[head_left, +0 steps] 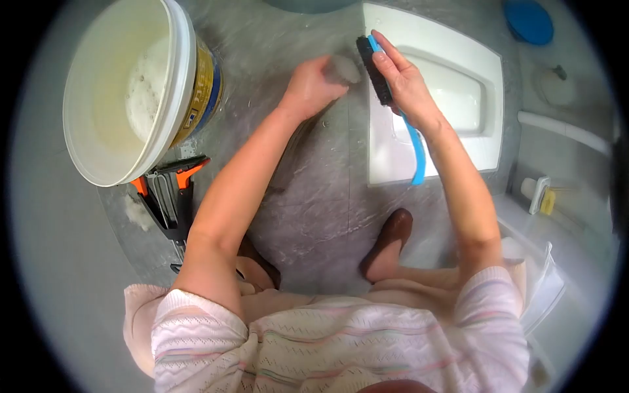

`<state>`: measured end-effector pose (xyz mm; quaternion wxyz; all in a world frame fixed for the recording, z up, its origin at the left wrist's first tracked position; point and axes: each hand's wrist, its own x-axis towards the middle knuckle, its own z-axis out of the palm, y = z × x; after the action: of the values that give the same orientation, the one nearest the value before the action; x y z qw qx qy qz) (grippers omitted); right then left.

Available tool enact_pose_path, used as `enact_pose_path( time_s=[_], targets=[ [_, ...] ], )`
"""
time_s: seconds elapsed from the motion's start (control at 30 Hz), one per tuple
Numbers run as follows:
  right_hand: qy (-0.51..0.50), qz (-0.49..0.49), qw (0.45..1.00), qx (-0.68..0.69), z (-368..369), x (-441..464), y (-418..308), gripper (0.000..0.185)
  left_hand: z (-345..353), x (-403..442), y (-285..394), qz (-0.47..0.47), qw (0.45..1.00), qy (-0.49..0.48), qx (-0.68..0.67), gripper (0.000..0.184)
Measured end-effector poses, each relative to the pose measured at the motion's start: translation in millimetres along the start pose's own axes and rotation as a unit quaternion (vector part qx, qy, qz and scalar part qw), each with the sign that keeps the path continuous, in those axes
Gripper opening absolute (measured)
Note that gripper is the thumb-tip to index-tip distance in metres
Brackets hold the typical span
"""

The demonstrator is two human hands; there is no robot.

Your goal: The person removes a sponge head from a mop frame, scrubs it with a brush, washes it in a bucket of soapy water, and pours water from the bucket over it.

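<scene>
My right hand is closed around the back of a blue-handled scrubbing brush, near its head. The black bristles face left, and the curved handle points back toward me. Beneath that hand lies a white squat toilet set in the floor. My left hand, left of the toilet, has its fingers closed on a grey rounded wad. The wad is blurred, so its exact kind is unclear. A small gap separates it from the brush bristles.
A large white bucket with suds inside stands at the left. Beside it are black-and-orange handled tools and a patch of foam. The grey floor looks wet. A blue round object is at the far right.
</scene>
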<state>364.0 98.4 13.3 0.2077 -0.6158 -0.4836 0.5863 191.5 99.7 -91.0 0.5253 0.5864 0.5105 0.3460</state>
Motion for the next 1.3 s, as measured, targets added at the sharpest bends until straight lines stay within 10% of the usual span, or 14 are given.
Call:
enact_pose_path(
  time_s=[0.1,0.37,0.57,0.9,1.07,1.17,1.2,1.3],
  targets=[
    [0.054,-0.294,0.926,-0.230,22.7,-2.5,22.1,0.048,7.4,-9.3,14.4,0.040,0.997,0.063,-0.016,0.026],
    [0.120,-0.104,0.968,-0.197,24.3,29.7,16.5,0.048,14.0,-23.0,28.2,0.046,0.994,0.097,0.006,0.025],
    [0.116,-0.247,0.937,-0.218,31.9,-0.4,17.4,0.050,7.4,-24.5,30.2,0.023,0.994,0.104,0.024,0.020],
    [0.194,-0.151,0.951,-0.185,21.1,28.7,7.9,0.053,16.7,-25.5,25.8,0.100,0.988,0.092,-0.079,0.019],
    [0.149,-0.158,0.945,-0.244,48.6,-8.5,1.3,0.052,-6.2,-34.0,66.4,-0.058,0.994,0.056,0.074,0.021],
    [0.169,-0.111,0.956,-0.214,25.5,33.8,33.2,0.053,6.8,-37.2,59.1,0.068,0.988,0.050,-0.128,0.017],
    [0.140,-0.232,0.940,-0.205,17.3,51.8,76.4,0.053,3.0,-37.6,74.1,0.113,0.989,0.031,-0.086,0.020],
    [0.175,-0.094,0.975,-0.101,19.2,38.8,72.8,0.053,-8.5,-19.8,78.4,0.043,0.926,0.071,-0.368,0.028]
  ],
)
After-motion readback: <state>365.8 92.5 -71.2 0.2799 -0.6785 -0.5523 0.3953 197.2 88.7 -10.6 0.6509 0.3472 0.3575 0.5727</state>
